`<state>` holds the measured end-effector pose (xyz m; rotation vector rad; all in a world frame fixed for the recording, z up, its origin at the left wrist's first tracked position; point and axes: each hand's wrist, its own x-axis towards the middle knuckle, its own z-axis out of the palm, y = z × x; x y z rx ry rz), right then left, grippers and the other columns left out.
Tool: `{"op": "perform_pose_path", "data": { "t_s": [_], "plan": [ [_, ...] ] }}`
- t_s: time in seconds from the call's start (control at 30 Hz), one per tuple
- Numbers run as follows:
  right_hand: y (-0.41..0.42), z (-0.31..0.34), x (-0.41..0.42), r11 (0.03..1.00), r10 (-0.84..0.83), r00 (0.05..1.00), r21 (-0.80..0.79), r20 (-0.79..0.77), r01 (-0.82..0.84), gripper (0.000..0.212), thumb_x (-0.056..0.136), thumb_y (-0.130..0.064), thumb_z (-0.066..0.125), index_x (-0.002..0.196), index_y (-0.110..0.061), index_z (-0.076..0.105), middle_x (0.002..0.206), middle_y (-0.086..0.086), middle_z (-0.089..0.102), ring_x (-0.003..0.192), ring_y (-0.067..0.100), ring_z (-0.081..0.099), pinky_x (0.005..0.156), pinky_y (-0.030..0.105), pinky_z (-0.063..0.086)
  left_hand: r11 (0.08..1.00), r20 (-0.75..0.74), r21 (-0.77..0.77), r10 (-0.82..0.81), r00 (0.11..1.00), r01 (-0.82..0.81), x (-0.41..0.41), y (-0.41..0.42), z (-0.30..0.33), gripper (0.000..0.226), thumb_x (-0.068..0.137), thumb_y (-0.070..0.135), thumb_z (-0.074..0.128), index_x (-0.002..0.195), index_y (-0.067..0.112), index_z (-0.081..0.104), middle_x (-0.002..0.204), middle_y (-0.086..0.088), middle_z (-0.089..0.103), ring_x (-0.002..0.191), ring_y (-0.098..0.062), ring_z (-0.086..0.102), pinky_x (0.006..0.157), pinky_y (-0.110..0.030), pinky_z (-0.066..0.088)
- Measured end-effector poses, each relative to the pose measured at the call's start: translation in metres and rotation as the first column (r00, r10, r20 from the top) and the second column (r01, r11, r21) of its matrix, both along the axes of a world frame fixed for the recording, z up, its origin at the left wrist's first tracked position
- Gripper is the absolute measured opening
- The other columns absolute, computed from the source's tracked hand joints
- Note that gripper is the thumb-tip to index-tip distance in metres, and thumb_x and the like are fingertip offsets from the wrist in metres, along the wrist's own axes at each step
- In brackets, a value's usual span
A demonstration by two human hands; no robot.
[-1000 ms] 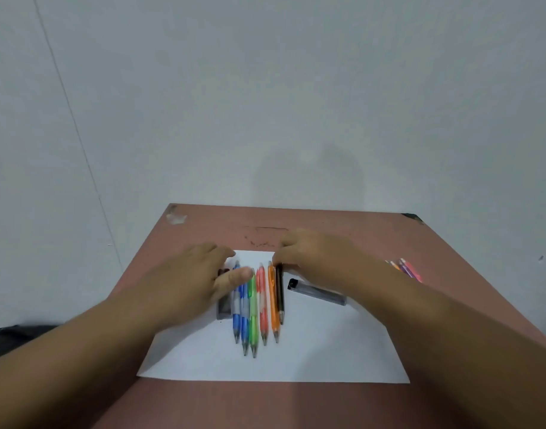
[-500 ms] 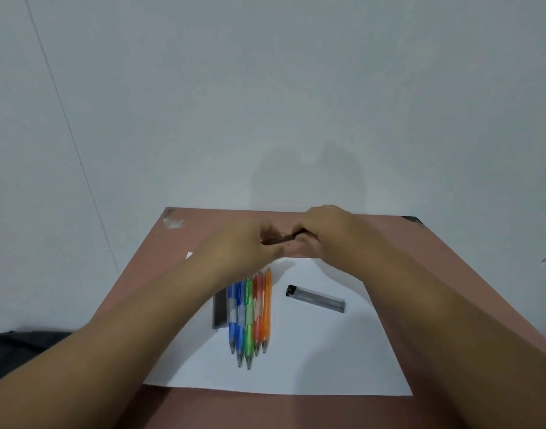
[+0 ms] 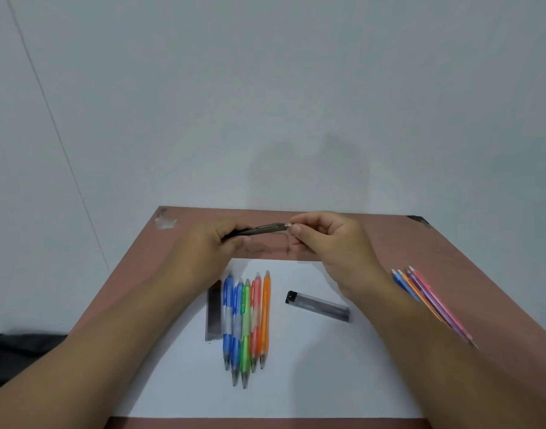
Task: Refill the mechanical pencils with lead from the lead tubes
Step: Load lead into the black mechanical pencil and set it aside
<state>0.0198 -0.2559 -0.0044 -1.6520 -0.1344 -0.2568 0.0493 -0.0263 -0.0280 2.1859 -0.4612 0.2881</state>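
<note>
Gripping black pencil, left hand; right hand pinches its cap.

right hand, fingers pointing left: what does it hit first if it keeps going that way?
The cap end of the black pencil, which the right hand already pinches; past it, the left hand gripping the barrel.

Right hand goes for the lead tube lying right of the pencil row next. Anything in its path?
Nothing visible. The right hand pinches the cap end of the black pencil; the lead tube lies below it on bare paper, apart from the pencil row.
</note>
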Motion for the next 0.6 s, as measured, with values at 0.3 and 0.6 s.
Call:
{"op": "perform_pose_path", "data": {
  "t_s": [0.3, 0.6],
  "plan": [
    [-0.014, 0.002, 0.004, 0.998, -0.063, 0.995, -0.020, 0.080, 0.064, 0.014, 0.089, -0.011, 0.077, 0.087, -0.024, 0.080, 0.083, 0.002, 0.078, 0.074, 0.015, 0.073, 0.080, 0.033, 0.063, 1.000, 0.069, 0.020, 0.014, 0.998, -0.016, 0.005, 0.003, -0.001, 0.025, 0.099, 0.025, 0.062, 0.105, 0.048, 0.071, 0.089, 0.028, 0.070, 0.089, 0.003, 0.062, 0.074, -0.025, 0.050],
    [-0.043, -0.002, 0.000, 0.581, 0.017, 0.992, -0.809, 0.125, 0.092, 0.022, 0.087, -0.012, 0.069, 0.089, -0.030, 0.080, 0.070, -0.027, 0.066, 0.075, -0.013, 0.060, 0.068, 0.003, 0.042, 0.999, 0.134, 0.028, -0.030, 0.990, 0.027, 0.005, 0.009, 0.004, 0.042, 0.096, 0.018, 0.067, 0.092, 0.059, 0.065, 0.094, 0.037, 0.067, 0.094, 0.008, 0.061, 0.075, -0.019, 0.048]
  ]
}}
